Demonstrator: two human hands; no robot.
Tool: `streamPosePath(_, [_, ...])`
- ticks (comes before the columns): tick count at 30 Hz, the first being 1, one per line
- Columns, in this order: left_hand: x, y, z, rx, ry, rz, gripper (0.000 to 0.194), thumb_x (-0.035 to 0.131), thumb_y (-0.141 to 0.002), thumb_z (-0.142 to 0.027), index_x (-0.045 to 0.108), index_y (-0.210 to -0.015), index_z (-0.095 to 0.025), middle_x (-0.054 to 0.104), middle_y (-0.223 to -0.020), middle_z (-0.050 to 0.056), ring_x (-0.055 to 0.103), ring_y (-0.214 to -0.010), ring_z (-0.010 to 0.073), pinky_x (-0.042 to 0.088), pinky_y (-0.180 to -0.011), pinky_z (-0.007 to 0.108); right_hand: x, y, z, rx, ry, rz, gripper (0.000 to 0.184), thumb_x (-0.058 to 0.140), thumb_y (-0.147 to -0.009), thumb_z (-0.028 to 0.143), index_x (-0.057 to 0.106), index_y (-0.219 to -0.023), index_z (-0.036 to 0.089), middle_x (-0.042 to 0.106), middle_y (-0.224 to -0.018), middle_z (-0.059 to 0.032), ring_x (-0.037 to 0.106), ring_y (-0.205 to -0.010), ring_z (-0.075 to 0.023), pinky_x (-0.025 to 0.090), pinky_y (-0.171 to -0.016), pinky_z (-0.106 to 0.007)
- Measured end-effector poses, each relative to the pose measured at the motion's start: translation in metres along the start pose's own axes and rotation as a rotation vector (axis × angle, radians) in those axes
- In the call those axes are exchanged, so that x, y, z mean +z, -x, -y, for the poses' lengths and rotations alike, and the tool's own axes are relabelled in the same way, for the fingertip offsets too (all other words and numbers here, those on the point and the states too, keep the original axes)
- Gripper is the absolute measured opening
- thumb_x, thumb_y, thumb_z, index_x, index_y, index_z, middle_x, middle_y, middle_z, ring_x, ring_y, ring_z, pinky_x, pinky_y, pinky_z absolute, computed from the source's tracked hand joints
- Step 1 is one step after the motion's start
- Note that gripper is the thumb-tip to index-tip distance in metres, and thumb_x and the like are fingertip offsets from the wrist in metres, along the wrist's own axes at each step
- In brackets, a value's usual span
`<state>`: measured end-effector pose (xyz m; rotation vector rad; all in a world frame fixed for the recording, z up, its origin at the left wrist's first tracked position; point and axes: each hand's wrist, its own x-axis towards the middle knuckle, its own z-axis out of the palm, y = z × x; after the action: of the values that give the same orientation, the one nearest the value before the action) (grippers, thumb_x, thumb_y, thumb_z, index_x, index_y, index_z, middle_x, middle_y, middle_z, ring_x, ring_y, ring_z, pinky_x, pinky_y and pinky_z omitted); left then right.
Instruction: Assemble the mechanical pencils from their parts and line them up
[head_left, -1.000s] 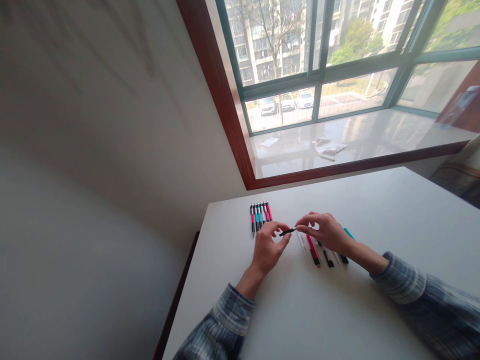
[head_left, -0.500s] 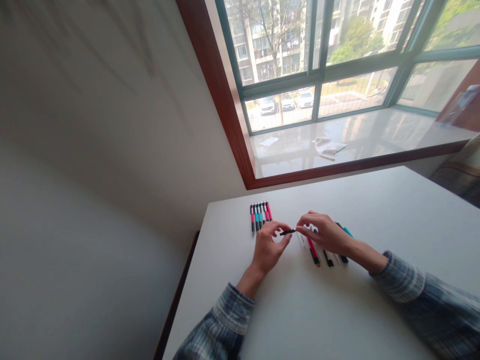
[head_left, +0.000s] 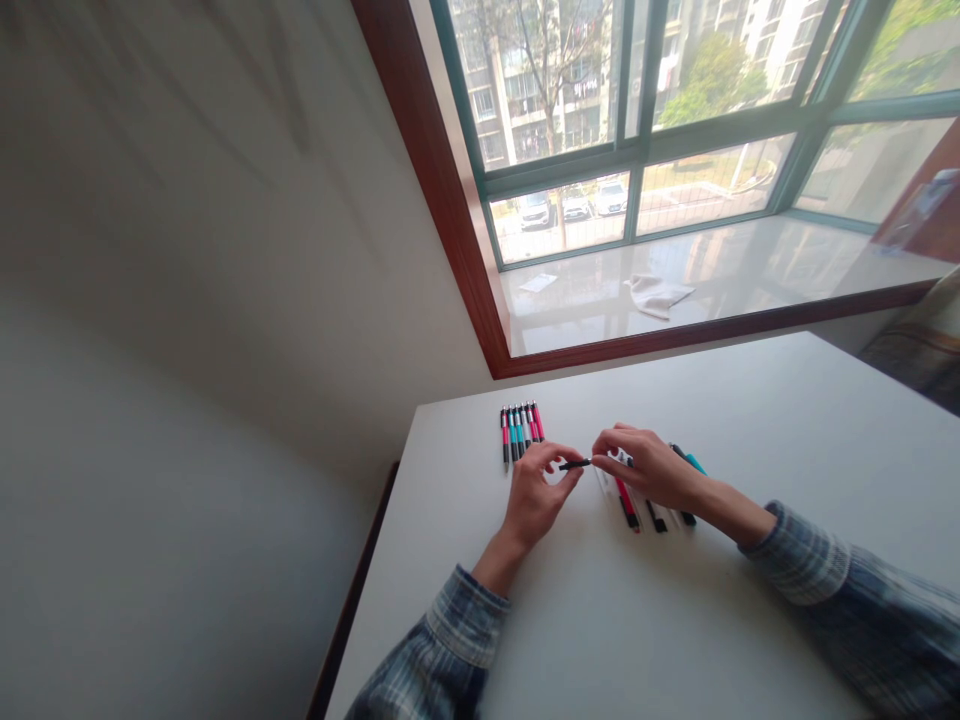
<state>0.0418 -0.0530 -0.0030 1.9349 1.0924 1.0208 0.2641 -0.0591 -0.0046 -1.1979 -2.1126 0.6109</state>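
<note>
Between the thumb and fingertips of my left hand (head_left: pixel 534 492) is a small black pen part (head_left: pixel 573 465), held nearly level above the table. Its right end, which looks pale or silvery, meets the pinched thumb and forefinger of my right hand (head_left: pixel 651 466). What else those right fingertips hold is too small to tell. Beneath and around my right hand lie loose pen parts: a red barrel with a black end (head_left: pixel 627 505), a black piece (head_left: pixel 656 517), clear slim tubes and a teal piece (head_left: pixel 695 463). My right hand partly covers them.
Beyond my left hand, several assembled click pens (head_left: pixel 516 428) in red, teal and white lie side by side. The white table (head_left: pixel 600 620) meets a wall on the left and a window with a red-brown frame (head_left: pixel 675 328). A pale cloth (head_left: pixel 658 297) lies on the sill.
My right hand has shifted very slightly, showing more of the parts around it. My left hand keeps its place, and both hands stay at the black pen part.
</note>
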Motion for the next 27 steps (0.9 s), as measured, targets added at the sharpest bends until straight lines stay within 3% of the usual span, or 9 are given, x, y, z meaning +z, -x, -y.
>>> streamPosePath(3, [0.0,-0.001,0.001,-0.056,0.062,-0.005,0.01,0.076,-0.085,-0.024,0.076,-0.095,-0.023,0.076,-0.097,0.005,0.066,-0.091,0.0202,0.047,-0.075,0.031,-0.001,0.0,0.001,-0.01,-0.005,-0.002,0.019,0.058,-0.103,0.036,0.067,-0.093,0.022,0.07,-0.086,-0.004,0.062,-0.079,-0.0192,0.048,-0.072,-0.031])
streamPosePath(6, [-0.001,-0.003,0.001,-0.169,0.26,-0.016,0.024,0.08,-0.08,-0.025,0.073,-0.102,-0.021,0.074,-0.103,0.006,0.067,-0.094,0.0199,0.049,-0.079,0.03,-0.002,0.0,0.002,-0.042,-0.009,-0.007,0.017,0.06,-0.102,0.034,0.068,-0.092,0.022,0.07,-0.086,-0.0038,0.062,-0.081,-0.0195,0.047,-0.073,-0.031])
streamPosePath(11, [-0.002,-0.007,-0.001,-0.282,0.56,0.063,0.043,0.085,-0.076,-0.029,0.067,-0.114,-0.02,0.071,-0.092,0.004,0.066,-0.086,0.0169,0.052,-0.079,0.029,0.004,0.002,0.006,-0.097,-0.009,0.027,0.013,0.064,-0.099,0.032,0.069,-0.092,0.024,0.069,-0.083,-0.0029,0.063,-0.082,-0.0195,0.049,-0.075,-0.03])
streamPosePath(16, [-0.001,-0.007,-0.003,-0.303,0.574,0.092,0.036,0.087,-0.075,-0.033,0.071,-0.103,-0.018,0.071,-0.098,0.006,0.067,-0.091,0.0186,0.054,-0.083,0.031,0.007,0.004,0.01,-0.092,-0.016,0.03,0.013,0.066,-0.099,0.033,0.07,-0.093,0.023,0.068,-0.086,-0.0039,0.064,-0.079,-0.0185,0.051,-0.074,-0.03])
streamPosePath(20, [-0.001,-0.008,0.0,-0.315,0.577,0.048,0.035,0.087,-0.074,-0.035,0.072,-0.101,-0.018,0.072,-0.102,0.007,0.067,-0.091,0.0191,0.055,-0.086,0.033,-0.004,0.001,0.011,-0.11,-0.012,0.066,0.015,0.067,-0.098,0.039,0.07,-0.095,0.024,0.072,-0.09,-0.0046,0.065,-0.089,-0.0212,0.052,-0.079,-0.033])
streamPosePath(22, [-0.001,-0.008,0.003,-0.326,0.583,0.025,0.036,0.087,-0.074,-0.035,0.072,-0.102,-0.018,0.072,-0.1,0.007,0.067,-0.091,0.0187,0.054,-0.086,0.033,-0.014,0.0,0.009,-0.102,0.03,0.109,0.025,0.073,-0.092,0.045,0.069,-0.105,0.024,0.074,-0.101,-0.0066,0.065,-0.099,-0.0247,0.053,-0.084,-0.037])
streamPosePath(27, [-0.001,-0.008,0.01,-0.335,0.577,-0.008,0.037,0.086,-0.074,-0.034,0.071,-0.104,-0.017,0.072,-0.098,0.007,0.067,-0.09,0.018,0.053,-0.087,0.033,-0.031,0.009,0.002,-0.032,0.185,0.2,0.081,0.087,-0.072,0.057,0.057,-0.139,0.023,0.07,-0.121,-0.0127,0.059,-0.119,-0.0355,0.055,-0.094,-0.047])
